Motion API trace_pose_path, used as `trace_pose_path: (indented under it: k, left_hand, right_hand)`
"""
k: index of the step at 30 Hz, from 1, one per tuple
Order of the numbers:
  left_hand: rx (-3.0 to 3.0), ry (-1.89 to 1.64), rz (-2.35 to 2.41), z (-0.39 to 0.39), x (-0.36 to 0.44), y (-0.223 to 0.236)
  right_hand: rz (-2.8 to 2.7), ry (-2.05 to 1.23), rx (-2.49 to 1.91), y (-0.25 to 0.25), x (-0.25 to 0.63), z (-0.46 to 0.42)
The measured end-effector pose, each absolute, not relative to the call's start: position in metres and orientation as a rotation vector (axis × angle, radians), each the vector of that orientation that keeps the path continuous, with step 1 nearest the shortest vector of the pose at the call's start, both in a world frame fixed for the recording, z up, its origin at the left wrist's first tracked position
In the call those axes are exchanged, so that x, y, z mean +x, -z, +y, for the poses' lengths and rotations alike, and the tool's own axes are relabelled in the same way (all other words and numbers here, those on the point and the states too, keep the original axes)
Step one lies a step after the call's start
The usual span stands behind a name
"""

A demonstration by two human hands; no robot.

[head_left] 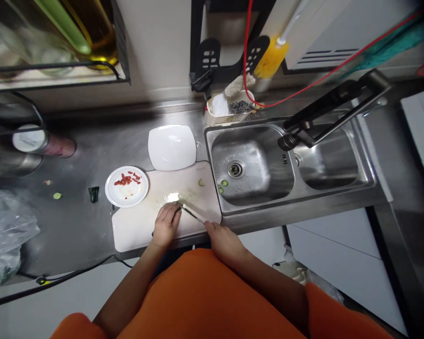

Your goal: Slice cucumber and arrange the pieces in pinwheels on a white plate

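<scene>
My left hand (165, 225) presses down on the white cutting board (134, 230), its bent fingers closed over a cucumber. The hand covers most of that cucumber, with only dark green bits showing at its edges. My right hand (226, 239) grips the handle of a knife (192, 213), whose blade slants left to my left fingertips. Wet, pale green residue lies on the board just beyond the blade. Farther right on the board is a thin cucumber slice (201, 182). A white plate with red goji berries (127, 179) overlaps the board's left corner.
Behind the board sits a white square dish (172, 147). The double steel sink (254, 160) adjoins on the right, with green slices (223, 184) inside and a black faucet (325, 103) above. A dark cucumber end (93, 194) and plastic bag (7, 230) lie left.
</scene>
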State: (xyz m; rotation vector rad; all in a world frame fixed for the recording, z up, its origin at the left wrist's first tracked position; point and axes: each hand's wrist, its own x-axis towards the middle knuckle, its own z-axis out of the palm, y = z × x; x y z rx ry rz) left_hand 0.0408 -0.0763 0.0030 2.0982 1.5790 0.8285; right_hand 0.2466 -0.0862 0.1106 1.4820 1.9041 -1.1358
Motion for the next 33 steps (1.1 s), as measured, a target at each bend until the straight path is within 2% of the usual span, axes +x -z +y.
trace_pose_path:
  k: [24, 33]
  left_hand:
    - [2.113, -0.829, 1.588, -0.074, 0.041, -0.004]
    - [2.072, -0.799, 1.57, -0.073, 0.042, -0.007]
  right_hand:
    - [1.921, 1.119, 1.435, -0.109, 0.236, -0.071]
    - [1.957, 1.088, 1.463, -0.092, 0.222, -0.063]
